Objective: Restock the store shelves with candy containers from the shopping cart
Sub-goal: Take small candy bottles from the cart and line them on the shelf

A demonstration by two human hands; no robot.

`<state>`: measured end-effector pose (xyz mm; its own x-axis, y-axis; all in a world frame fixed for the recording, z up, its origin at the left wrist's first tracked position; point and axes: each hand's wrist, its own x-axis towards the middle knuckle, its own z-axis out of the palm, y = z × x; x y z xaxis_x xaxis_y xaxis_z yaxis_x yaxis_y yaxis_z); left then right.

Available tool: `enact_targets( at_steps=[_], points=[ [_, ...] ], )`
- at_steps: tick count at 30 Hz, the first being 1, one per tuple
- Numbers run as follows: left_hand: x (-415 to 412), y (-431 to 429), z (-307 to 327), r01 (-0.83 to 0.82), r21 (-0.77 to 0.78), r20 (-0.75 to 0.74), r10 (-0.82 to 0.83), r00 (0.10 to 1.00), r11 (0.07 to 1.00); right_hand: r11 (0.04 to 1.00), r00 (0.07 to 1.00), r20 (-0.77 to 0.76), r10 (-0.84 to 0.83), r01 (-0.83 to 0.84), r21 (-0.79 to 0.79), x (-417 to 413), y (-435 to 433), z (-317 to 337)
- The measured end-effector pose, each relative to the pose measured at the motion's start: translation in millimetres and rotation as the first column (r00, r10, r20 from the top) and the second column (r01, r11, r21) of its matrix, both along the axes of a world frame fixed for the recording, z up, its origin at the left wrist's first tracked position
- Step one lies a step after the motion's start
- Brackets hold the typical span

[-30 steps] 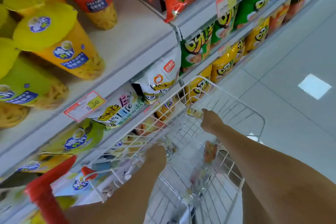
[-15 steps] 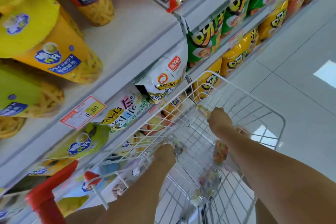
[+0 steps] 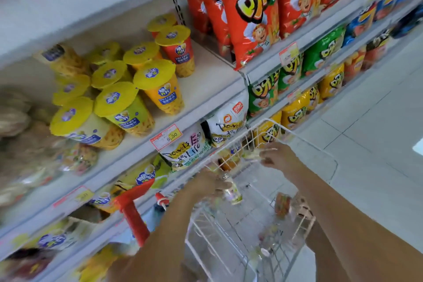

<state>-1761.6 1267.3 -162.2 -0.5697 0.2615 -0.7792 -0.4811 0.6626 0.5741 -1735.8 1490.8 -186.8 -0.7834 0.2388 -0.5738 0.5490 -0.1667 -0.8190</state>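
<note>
Both my hands are raised above the white wire shopping cart (image 3: pixel 304 229). My left hand (image 3: pixel 204 184) grips a small clear candy container (image 3: pixel 233 192) with colourful contents, held over the cart's near left side. My right hand (image 3: pixel 280 157) is by the cart's far rim and pinches a pale, blurred candy container (image 3: pixel 251 154) at its fingertips. More candy containers stay in the cart: an orange-red one (image 3: pixel 282 205) by the right wall and blurred ones (image 3: pixel 270 236) lower down. The store shelf (image 3: pixel 206 84) to the left has a bare stretch.
Yellow-lidded snack cups (image 3: pixel 137 91) crowd the shelf's left part. Red snack bags (image 3: pixel 254 14) fill the shelf to the right, green and yellow bags (image 3: pixel 295 89) below. White bags (image 3: pixel 226 126) hang under the price tag (image 3: pixel 166 136). The cart's red handle (image 3: pixel 134 210) is near my left forearm.
Both hands have lifted out of the cart basket, each now holding a candy container. My view has tilted up, showing more of the shelves.
</note>
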Motion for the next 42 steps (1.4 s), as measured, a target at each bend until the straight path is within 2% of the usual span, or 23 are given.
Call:
enact_targets(
  at_steps=[4, 6, 9, 11, 13, 15, 17, 21, 25, 27, 29, 30, 32, 34, 36, 38, 40, 42],
  points=[
    [19, -25, 61, -0.073, 0.193, -0.097, 0.093, 0.991, 0.979, 0.947, 0.987, -0.112, -0.113, 0.072, -0.314, 8, -19, 74],
    [30, -40, 89, -0.147, 0.314, -0.108, 0.189, 0.976, 0.938, 0.872, 0.972, -0.148, -0.181, 0.089, -0.482, 16, -31, 109],
    [50, -62, 134, -0.229, 0.516, -0.124, 0.336, 0.934, 0.826, 0.736, 0.946, -0.231, -0.225, 0.010, -0.677, 30, -55, 158],
    [64, -79, 167, -0.255, 0.620, -0.138, 0.422, 0.896, 0.742, 0.680, 0.937, -0.273, -0.219, -0.053, -0.731, 38, -79, 189],
    [79, -100, 199, -0.247, 0.669, -0.212, 0.498, 0.841, 0.701, 0.610, 0.934, -0.295, -0.202, -0.116, -0.784, 46, -108, 218],
    [93, -126, 227, -0.224, 0.669, -0.337, 0.559, 0.758, 0.708, 0.561, 0.929, -0.339, -0.151, -0.201, -0.803, 50, -138, 243],
    [104, -157, 252, -0.219, 0.654, -0.440, 0.600, 0.668, 0.724, 0.556, 0.919, -0.388, -0.070, -0.287, -0.780, 54, -171, 268],
    [126, -221, 293, -0.245, 0.661, -0.540, 0.676, 0.502, 0.709, 0.555, 0.884, -0.466, 0.047, -0.411, -0.723, 63, -236, 318],
    [145, -297, 334, -0.290, 0.619, -0.652, 0.683, 0.329, 0.730, 0.647, 0.790, -0.594, 0.152, -0.534, -0.544, 62, -302, 374],
    [147, -335, 354, -0.330, 0.597, -0.706, 0.674, 0.216, 0.731, 0.639, 0.680, -0.693, 0.239, -0.648, -0.415, 57, -333, 399],
    [145, -369, 374, -0.352, 0.586, -0.753, 0.651, 0.094, 0.730, 0.664, 0.521, -0.780, 0.348, -0.724, -0.187, 49, -363, 420],
    [142, -382, 384, -0.366, 0.565, -0.782, 0.621, 0.046, 0.739, 0.711, 0.423, -0.806, 0.414, -0.703, -0.004, 45, -378, 430],
    [134, -405, 401, -0.401, 0.530, -0.822, 0.570, -0.023, 0.747, 0.761, 0.210, -0.796, 0.567, -0.502, 0.410, 37, -406, 452],
    [126, -425, 413, -0.431, 0.494, -0.851, 0.522, -0.062, 0.755, 0.689, 0.052, -0.708, 0.704, -0.290, 0.664, 29, -430, 471],
    [118, -441, 419, -0.466, 0.429, -0.886, 0.460, -0.052, 0.774, 0.597, -0.013, -0.611, 0.792, -0.198, 0.778, 19, -449, 482],
    [110, -453, 421, -0.493, 0.366, -0.916, 0.400, -0.039, 0.789, 0.541, -0.022, -0.550, 0.835, -0.150, 0.828, 10, -463, 490],
    [103, -459, 426, -0.469, 0.376, -0.916, 0.396, -0.061, 0.799, 0.573, -0.017, -0.581, 0.814, -0.146, 0.807, 1, -473, 497],
    [96, -460, 434, -0.393, 0.456, -0.886, 0.451, -0.111, 0.799, 0.656, 0.002, -0.669, 0.744, -0.194, 0.729, -10, -477, 503]
  ],
)
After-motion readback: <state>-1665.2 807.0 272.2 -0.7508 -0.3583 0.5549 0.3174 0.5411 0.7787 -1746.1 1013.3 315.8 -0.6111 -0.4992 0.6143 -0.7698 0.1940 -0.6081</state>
